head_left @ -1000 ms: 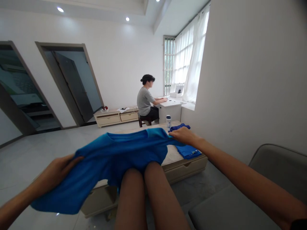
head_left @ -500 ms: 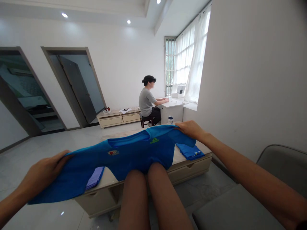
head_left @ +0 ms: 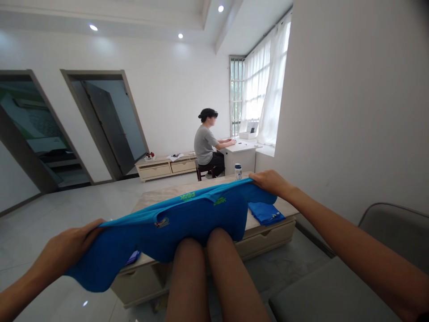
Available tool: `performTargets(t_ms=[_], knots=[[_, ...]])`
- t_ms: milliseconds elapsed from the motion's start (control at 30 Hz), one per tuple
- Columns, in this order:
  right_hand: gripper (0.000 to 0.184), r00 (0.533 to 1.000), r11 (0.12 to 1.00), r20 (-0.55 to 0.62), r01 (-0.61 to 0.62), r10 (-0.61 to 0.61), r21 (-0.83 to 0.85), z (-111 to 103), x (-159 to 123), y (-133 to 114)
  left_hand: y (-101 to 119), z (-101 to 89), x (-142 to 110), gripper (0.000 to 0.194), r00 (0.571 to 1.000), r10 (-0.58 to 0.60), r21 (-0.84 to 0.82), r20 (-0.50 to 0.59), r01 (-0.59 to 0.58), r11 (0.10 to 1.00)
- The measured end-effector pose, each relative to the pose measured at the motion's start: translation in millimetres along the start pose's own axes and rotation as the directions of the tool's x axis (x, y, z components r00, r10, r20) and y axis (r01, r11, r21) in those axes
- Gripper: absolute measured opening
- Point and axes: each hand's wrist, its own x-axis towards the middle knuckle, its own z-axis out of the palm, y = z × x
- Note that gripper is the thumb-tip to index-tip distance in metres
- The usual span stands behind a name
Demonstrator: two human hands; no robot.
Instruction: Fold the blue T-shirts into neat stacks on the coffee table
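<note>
A blue T-shirt [head_left: 197,223] is stretched sideways in front of my knees, its collar toward the far side and its lower part falling toward my legs. My left hand [head_left: 75,243] pinches one shoulder or sleeve, and my right hand [head_left: 270,182] grips the other end, fingers closed on the cloth. Green lettering and a round emblem show on the fabric. Beyond the right half, a folded blue garment [head_left: 268,213] lies on the low wooden table [head_left: 161,188]. A bit of a purple folded cloth [head_left: 133,257] peeks out under the left side, mostly covered.
A white bottle with a dark cap [head_left: 237,171] stands at the table's far edge. Farther off, a person [head_left: 205,145] sits at a white desk [head_left: 241,156]. A low cabinet [head_left: 156,170] lines the back wall. A grey seat [head_left: 335,290] is at my right.
The T-shirt's top edge has tipped over, so lettering on its other face now shows. My left hand has shifted slightly right, and the shirt covers more of the purple cloth.
</note>
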Motion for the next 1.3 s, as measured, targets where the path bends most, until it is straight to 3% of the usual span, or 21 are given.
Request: performTargets(t_ms=[133, 333, 467, 600, 700, 833, 900, 967, 1033, 1100, 1200, 1300], knots=[[0.032, 0.999, 0.999, 0.022, -0.04, 0.04, 0.026, 7, -1, -7, 14, 15.9, -7, 0.056, 0.995, 0.028, -0.096, 0.098, -0.019, 0.995], [0.029, 0.986, 0.996, 0.168, -0.038, 0.023, 0.086, 45, -8, -21, 45, 59.1, -23, 0.06, 0.979, 0.002, -0.22, 0.203, 0.044, 0.974], [0.031, 0.99, 0.987, 0.124, -0.089, 0.072, 0.135, 82, -19, -28, 43, 78.6, -30, 0.06, 0.978, -0.024, -0.226, 0.207, 0.072, 0.971], [0.033, 0.997, 0.97, 0.068, -0.054, 0.039, 0.236, 136, -26, -35, 35, 101.6, -30, 0.064, 0.956, 0.029, -0.191, 0.293, 0.029, 0.981], [0.03, 0.997, 0.96, 0.067, -0.053, 0.036, 0.276, 177, 3, -37, 40, 116.7, 0, 0.059, 0.944, 0.035, -0.162, 0.327, 0.019, 0.987], [0.03, 0.975, 0.937, 0.129, -0.213, 0.183, 0.277, 216, 88, -54, 71, 140.4, 78, 0.051, 0.942, 0.01, -0.138, 0.337, 0.039, 0.99], [0.033, 0.938, 0.906, 0.125, -0.344, 0.322, 0.248, 237, 122, -79, 100, 165.5, 104, 0.046, 0.937, -0.077, -0.043, 0.341, 0.098, 0.994], [0.048, 0.906, 0.872, 0.103, -0.423, 0.41, 0.248, 264, 135, -115, 133, 202.5, 106, 0.052, 0.97, -0.086, 0.008, 0.226, 0.087, 0.996], [0.055, 0.923, 0.871, 0.095, -0.384, 0.374, 0.307, 294, 126, -156, 166, 246.8, 87, 0.057, 0.988, 0.055, -0.069, 0.143, -0.046, 0.997], [0.055, 0.966, 0.886, 0.106, -0.258, 0.235, 0.385, 324, 104, -192, 191, 290.1, 59, 0.059, 0.967, 0.199, -0.187, 0.157, -0.169, 0.968], [0.061, 0.974, 0.884, 0.178, -0.203, 0.138, 0.422, 357, 73, -225, 206, 338.4, 33, 0.065, 0.953, 0.204, -0.275, 0.224, -0.139, 0.951], [0.066, 0.957, 0.876, 0.218, -0.265, 0.189, 0.403, 374, 70, -229, 202, 362.4, 42, 0.068, 0.963, 0.147, -0.267, 0.225, -0.085, 0.96]])
